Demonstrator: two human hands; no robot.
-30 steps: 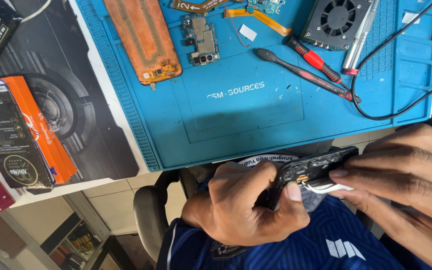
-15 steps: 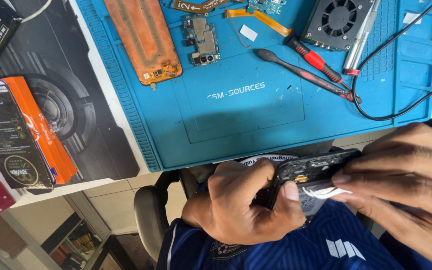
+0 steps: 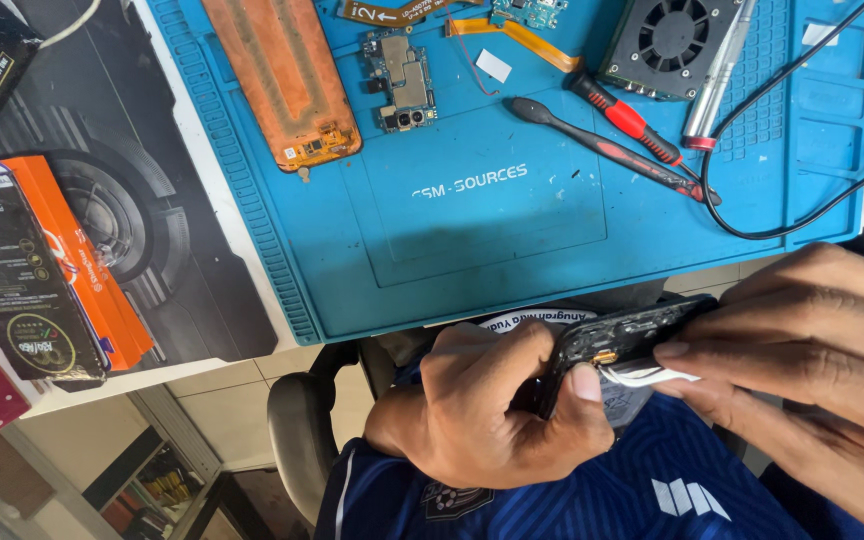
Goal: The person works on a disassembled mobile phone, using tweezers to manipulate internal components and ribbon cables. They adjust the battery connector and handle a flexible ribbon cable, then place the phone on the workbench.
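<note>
Below the table edge, over my lap in a blue shirt, both hands work on a black phone frame (image 3: 624, 338) with its back off. My left hand (image 3: 492, 412) grips the frame's lower end, thumb pressed on its edge. My right hand (image 3: 812, 360) holds the frame's other end, and its fingertips pinch a thin white strip (image 3: 652, 376) that sticks out of the frame near a small gold connector. Most of the frame is hidden behind my fingers.
On the blue repair mat (image 3: 472, 220) lie an orange phone panel (image 3: 287, 80), a small circuit board (image 3: 399, 80), an orange flex ribbon (image 3: 522, 40), two red-and-black screwdrivers (image 3: 612, 140), a metal pen tool (image 3: 717, 75), a black fan unit (image 3: 672, 45) and a black cable (image 3: 792, 215). An orange-and-black box (image 3: 37, 275) lies at the left.
The view has shifted slightly and my right hand has edged a little along the frame. The grip of both hands stays the same.
</note>
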